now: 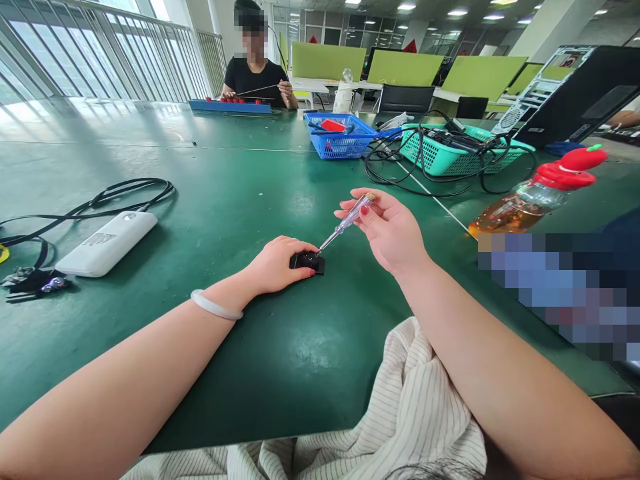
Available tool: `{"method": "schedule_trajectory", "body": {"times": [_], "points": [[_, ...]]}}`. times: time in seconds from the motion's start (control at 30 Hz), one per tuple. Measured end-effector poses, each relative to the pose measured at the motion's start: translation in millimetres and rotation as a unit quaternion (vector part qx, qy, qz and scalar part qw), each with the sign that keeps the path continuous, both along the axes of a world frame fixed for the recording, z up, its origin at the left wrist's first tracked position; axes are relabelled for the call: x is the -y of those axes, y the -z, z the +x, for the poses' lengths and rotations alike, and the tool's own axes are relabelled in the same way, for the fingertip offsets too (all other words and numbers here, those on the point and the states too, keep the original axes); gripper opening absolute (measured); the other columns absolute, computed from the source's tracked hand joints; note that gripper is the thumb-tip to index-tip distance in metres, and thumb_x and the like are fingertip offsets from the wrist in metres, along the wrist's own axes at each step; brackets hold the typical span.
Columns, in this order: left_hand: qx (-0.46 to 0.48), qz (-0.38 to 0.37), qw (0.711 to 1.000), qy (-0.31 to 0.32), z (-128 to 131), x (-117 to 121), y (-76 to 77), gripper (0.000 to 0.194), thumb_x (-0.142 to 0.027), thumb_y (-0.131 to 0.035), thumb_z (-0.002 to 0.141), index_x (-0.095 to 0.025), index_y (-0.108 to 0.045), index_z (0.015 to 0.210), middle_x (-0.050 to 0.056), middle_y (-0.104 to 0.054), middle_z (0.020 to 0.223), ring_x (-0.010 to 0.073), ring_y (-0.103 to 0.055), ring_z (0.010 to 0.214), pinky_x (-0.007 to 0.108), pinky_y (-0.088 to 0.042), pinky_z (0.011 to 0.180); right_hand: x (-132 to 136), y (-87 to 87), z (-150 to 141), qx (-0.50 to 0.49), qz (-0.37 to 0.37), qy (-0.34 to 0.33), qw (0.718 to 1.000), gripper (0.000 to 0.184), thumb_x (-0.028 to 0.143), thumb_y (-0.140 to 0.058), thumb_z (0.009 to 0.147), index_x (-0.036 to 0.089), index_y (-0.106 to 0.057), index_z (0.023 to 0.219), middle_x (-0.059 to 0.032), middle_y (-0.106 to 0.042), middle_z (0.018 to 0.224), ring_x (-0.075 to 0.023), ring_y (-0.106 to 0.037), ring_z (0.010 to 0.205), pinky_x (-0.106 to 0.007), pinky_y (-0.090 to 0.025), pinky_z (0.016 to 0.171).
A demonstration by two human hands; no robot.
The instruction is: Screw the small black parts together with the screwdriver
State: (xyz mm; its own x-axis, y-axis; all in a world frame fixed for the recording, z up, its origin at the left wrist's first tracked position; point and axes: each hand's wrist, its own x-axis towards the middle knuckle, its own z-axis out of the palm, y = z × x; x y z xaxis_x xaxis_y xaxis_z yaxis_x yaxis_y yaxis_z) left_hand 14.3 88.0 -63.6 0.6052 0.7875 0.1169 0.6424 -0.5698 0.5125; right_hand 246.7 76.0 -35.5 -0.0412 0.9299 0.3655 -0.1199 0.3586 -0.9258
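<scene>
My left hand (280, 264) grips a small black block-shaped part (313, 261) against the green tabletop, thumb on the near side and fingers on the far side. What kind of part it is I cannot make out. Between the thumb and fingers of my right hand (393, 227) is a screwdriver (350, 219) with a clear purplish handle. It slants down to the left, and its metal tip meets the top of the black part near its right end. Whether a screw sits under the tip is too small to tell.
A white power bank (107, 243) with black cables (125, 190) lies left. Beyond my hands stand a blue basket (343, 143) and a teal basket (435, 160) heaped with cables. A red-capped bottle (530, 200) is at right. Across the table (225, 180) sits another person (257, 77).
</scene>
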Motion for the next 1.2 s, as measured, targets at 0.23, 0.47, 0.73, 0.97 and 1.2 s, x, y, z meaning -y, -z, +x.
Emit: {"method": "schedule_trajectory", "body": {"times": [0.23, 0.47, 0.73, 0.97, 1.2], "points": [[0.001, -0.001, 1.000, 0.003, -0.2, -0.3, 0.8, 0.044, -0.041, -0.070, 0.084, -0.026, -0.071, 0.125, 0.006, -0.076, 0.115, 0.0297, -0.066, 0.113, 0.050, -0.045, 0.111, -0.7, -0.3, 0.1, -0.022, -0.003, 0.008, 1.000, 0.043, 0.054, -0.088, 0.071, 0.029, -0.070, 0.100, 0.0026, -0.079, 0.094, -0.0194, -0.078, 0.093, -0.049, -0.058, 0.105], [-0.002, -0.004, 1.000, 0.007, -0.3, -0.5, 0.2, 0.045, -0.040, -0.070, 0.085, -0.025, -0.071, 0.127, 0.007, -0.076, 0.116, 0.0295, -0.065, 0.114, 0.049, -0.045, 0.111, -0.7, 0.0, -0.7, -0.037, -0.009, 0.007, 0.999, 0.045, 0.055, -0.090, 0.068, 0.028, -0.070, 0.099, 0.0025, -0.079, 0.092, -0.0199, -0.078, 0.092, -0.049, -0.059, 0.104], [0.001, 0.000, 1.000, 0.010, -0.8, -1.3, 0.8, 0.044, -0.040, -0.070, 0.084, -0.026, -0.071, 0.126, 0.006, -0.076, 0.116, 0.0295, -0.066, 0.113, 0.050, -0.045, 0.112, -0.7, -0.1, -0.1, -0.033, -0.006, 0.010, 0.999, 0.044, 0.054, -0.090, 0.068, 0.029, -0.071, 0.099, 0.0030, -0.078, 0.093, -0.0188, -0.077, 0.090, -0.048, -0.059, 0.104], [0.001, -0.003, 1.000, 0.005, -0.4, -0.6, 0.4, 0.044, -0.040, -0.070, 0.084, -0.028, -0.071, 0.126, 0.005, -0.077, 0.116, 0.0298, -0.065, 0.115, 0.049, -0.046, 0.112, -0.5, -1.6, -0.5, -0.030, -0.007, 0.030, 0.999, 0.050, 0.058, -0.092, 0.063, 0.028, -0.069, 0.095, 0.0035, -0.076, 0.088, -0.0196, -0.077, 0.087, -0.050, -0.060, 0.102], [-0.003, -0.006, 1.000, 0.004, 0.3, 0.2, -0.4, 0.045, -0.040, -0.070, 0.084, -0.027, -0.071, 0.128, 0.005, -0.077, 0.116, 0.0295, -0.065, 0.114, 0.049, -0.046, 0.112, -4.1, -2.1, 2.9, -0.047, 0.001, 0.053, 0.997, 0.053, 0.059, -0.094, 0.058, 0.028, -0.066, 0.090, 0.0059, -0.073, 0.081, -0.0182, -0.076, 0.079, -0.049, -0.062, 0.099]]}}
